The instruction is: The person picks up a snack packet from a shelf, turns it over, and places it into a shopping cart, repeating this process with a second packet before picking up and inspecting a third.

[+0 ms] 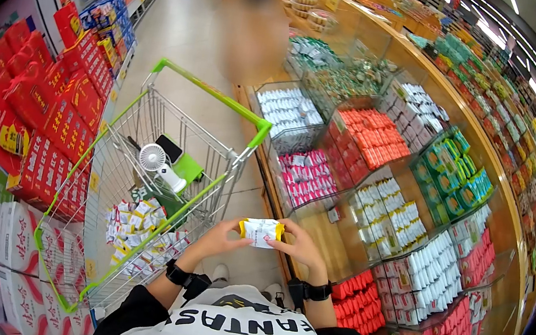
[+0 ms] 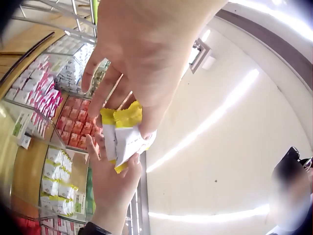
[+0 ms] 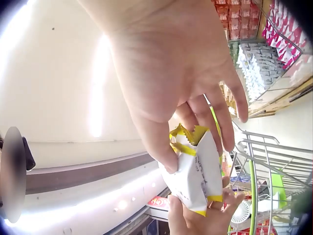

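Two small white snack packets (image 1: 262, 232) with yellow crimped ends are held side by side in front of the chest. At one end my left hand (image 1: 217, 237) pinches them between thumb and fingers. The other end is pinched by my right hand (image 1: 304, 248). In the left wrist view the white packets (image 2: 128, 139) lie against each other, with the left thumb across one face. Seen from the right wrist, the right thumb presses the printed side of the packets (image 3: 193, 174), near the jagged yellow edge.
To the left stands a shopping cart (image 1: 260, 132) holding a pile of similar packets (image 1: 133, 224), a small white fan (image 1: 154, 158) and a phone (image 1: 169, 149). Wooden display bins (image 1: 333, 242) of wrapped snacks line the right. Red boxes (image 1: 52, 168) are stacked at far left. A person (image 1: 252, 35) is ahead.
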Demonstrator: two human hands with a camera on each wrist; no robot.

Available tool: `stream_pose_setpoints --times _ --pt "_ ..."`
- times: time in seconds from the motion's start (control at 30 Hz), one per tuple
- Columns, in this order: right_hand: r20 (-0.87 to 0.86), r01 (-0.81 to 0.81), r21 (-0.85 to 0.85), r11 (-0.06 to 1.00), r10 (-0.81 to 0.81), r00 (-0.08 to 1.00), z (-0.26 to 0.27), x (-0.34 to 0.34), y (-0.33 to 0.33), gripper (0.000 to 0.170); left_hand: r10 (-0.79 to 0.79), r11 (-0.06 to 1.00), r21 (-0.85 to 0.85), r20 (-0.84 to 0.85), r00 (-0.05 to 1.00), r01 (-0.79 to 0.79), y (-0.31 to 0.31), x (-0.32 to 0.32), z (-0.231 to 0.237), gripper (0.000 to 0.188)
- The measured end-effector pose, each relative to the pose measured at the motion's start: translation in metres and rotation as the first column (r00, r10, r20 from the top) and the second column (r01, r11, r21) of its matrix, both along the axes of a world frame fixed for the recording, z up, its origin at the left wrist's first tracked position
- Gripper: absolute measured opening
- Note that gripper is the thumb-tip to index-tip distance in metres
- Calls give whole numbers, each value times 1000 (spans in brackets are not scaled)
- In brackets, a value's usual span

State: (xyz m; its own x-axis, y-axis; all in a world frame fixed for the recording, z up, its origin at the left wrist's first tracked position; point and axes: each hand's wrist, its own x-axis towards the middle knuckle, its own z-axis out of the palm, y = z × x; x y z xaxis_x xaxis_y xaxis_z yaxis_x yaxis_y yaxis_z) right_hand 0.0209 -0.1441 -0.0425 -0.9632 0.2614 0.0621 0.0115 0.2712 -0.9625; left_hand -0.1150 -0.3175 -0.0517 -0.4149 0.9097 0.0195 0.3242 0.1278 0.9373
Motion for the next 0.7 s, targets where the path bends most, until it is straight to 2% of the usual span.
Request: stream_pose_setpoints --times 0.13,0.23,0.3,0.43,0.5,0.63,0.7 --pt "-13 -33 32 999 33 999 -4 -27 -21 40 56 996 71 -27 998 -54 -26 -23 -10 46" --pt "17 -45 -23 999 46 999 -5 -44 -37 39 84 994 75 -12 996 -83 -42 -36 -2 46" --pt "6 -55 -121 991 56 998 -16 -55 -45 39 116 991 67 -7 993 -115 -54 -45 -3 46" --pt "40 -61 -98 993 66 997 -8 -77 -64 40 71 995 74 -2 998 -70 -75 -67 -2 47" --pt "2 -91 -78 993 91 996 -5 -90 -73 39 68 997 30 -58 996 -67 -87 -77 2 48" --pt "-4 -167 -18 986 167 986 -1 -117 -88 39 137 990 47 -81 987 -133 -114 -92 0 49" --pt "7 -211 13 977 211 978 5 -131 -98 39 185 982 53 -15 983 -184 -127 -96 1 50"
